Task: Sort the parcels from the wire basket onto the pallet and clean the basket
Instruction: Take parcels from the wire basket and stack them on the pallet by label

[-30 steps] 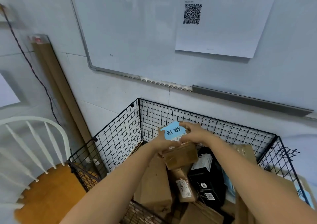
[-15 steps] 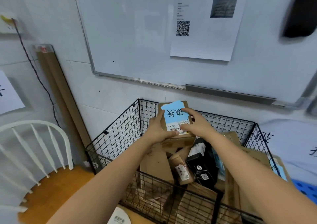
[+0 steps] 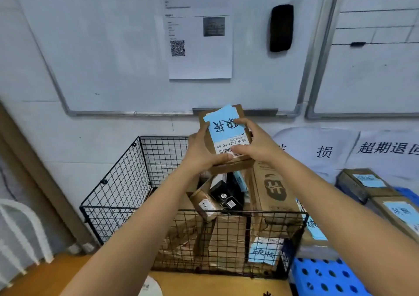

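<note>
Cardboard parcel, small, brown and blue-labelled (image 3: 223,134), was held in both hands.
The left hand (image 3: 200,151) and right hand (image 3: 255,144) gripped its opposite sides, thumbs curled onto its face, just above the black wire basket (image 3: 122,182), which held other brown boxes (image 3: 274,195). To the right, labelled cartons (image 3: 362,185) lay on the blue perforated plastic pallet (image 3: 324,277).

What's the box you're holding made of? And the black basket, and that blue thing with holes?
The parcel looks like cardboard: matte brown, with a paper label stuck on. The basket seems metal wire, coated black: thin crossed rods in an open grid. The pallet is probably moulded plastic: bright blue, smooth, with round holes.
</note>
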